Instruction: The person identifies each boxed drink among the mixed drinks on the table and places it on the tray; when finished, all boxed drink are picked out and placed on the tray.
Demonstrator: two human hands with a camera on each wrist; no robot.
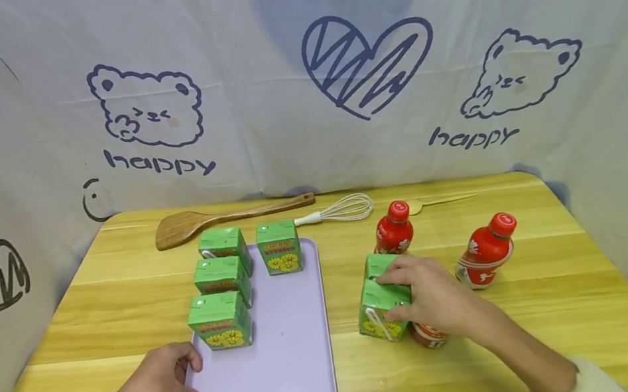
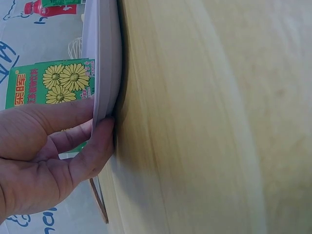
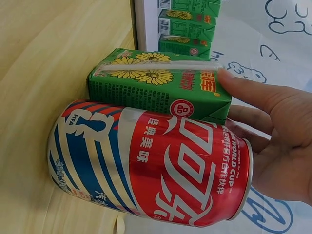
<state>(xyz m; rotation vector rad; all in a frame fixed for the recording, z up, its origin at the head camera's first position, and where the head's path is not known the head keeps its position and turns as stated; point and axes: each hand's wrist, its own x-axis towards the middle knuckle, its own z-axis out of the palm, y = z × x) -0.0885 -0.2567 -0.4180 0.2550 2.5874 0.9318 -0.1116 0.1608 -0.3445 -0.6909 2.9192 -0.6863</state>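
At the left edge of a lilac tray (image 1: pixel 283 361), my left hand (image 1: pixel 162 380) pinches the rim between thumb and fingers; the left wrist view shows the raised rim between them. My right hand (image 1: pixel 432 290) grips the top of a green drink carton (image 1: pixel 381 320) with a straw on its side, thumb at the near edge. A second green carton (image 1: pixel 382 260) stands right behind it. Close beside the gripped carton is a red cola can (image 3: pixel 190 165), mostly hidden under the hand in the head view. Several green cartons (image 1: pixel 220 323) stand on the tray's left and far parts.
Two red bottles (image 1: pixel 395 231) with red caps stand behind and right of my right hand. Along the back lie a wooden spatula (image 1: pixel 191 225), a white whisk (image 1: pixel 346 208) and a yellow spoon (image 1: pixel 417 207). A drawn-on white cloth (image 1: pixel 254 110) encloses the table.
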